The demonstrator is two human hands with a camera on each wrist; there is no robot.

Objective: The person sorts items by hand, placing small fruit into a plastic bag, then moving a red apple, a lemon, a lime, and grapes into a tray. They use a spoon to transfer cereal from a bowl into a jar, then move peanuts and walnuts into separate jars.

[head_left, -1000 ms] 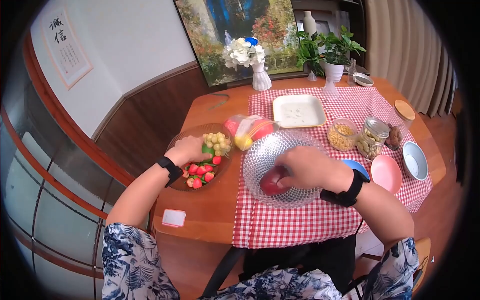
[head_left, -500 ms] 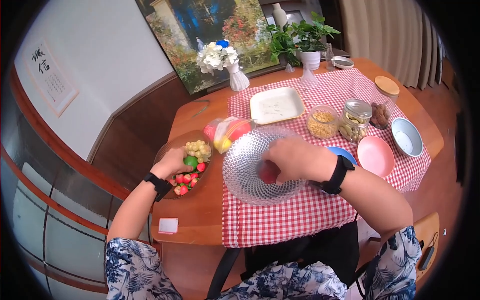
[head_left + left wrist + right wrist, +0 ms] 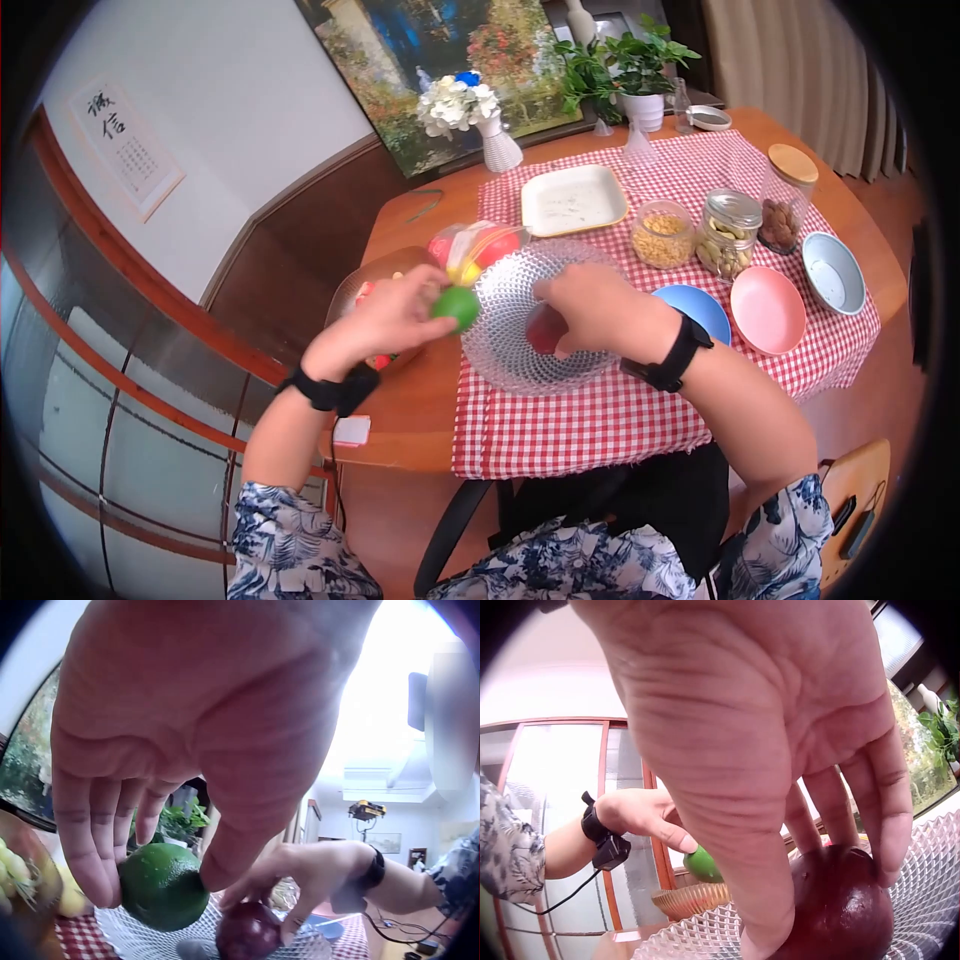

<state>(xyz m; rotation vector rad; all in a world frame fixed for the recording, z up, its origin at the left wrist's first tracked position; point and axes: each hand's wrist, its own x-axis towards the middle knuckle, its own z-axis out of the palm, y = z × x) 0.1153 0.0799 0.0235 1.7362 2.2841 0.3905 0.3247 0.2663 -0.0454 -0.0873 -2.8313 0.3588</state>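
A green lime (image 3: pixel 455 309) is pinched between the thumb and fingers of my left hand (image 3: pixel 385 318), held in the air at the left rim of the clear glass bowl (image 3: pixel 500 345). In the left wrist view the lime (image 3: pixel 164 886) shows whole between thumb and fingertips. My right hand (image 3: pixel 605 312) grips a dark red round fruit (image 3: pixel 545 328) inside the glass bowl; the right wrist view shows thumb and fingers around that fruit (image 3: pixel 841 906). Behind the left hand stands an amber bowl (image 3: pixel 345 291) with red fruits and grapes (image 3: pixel 15 875), partly hidden.
A bag of fruit (image 3: pixel 480 246) lies behind the glass bowl. Farther back is a white tray (image 3: pixel 573 200). To the right stand jars (image 3: pixel 663 235), a blue plate (image 3: pixel 697 312), a pink plate (image 3: pixel 768 310) and a grey-blue bowl (image 3: pixel 834 274). A white card (image 3: pixel 352 430) lies front left.
My left hand has lifted the lime out of the amber bowl and moved right toward the glass bowl. My right hand still holds the dark red fruit in the glass bowl.
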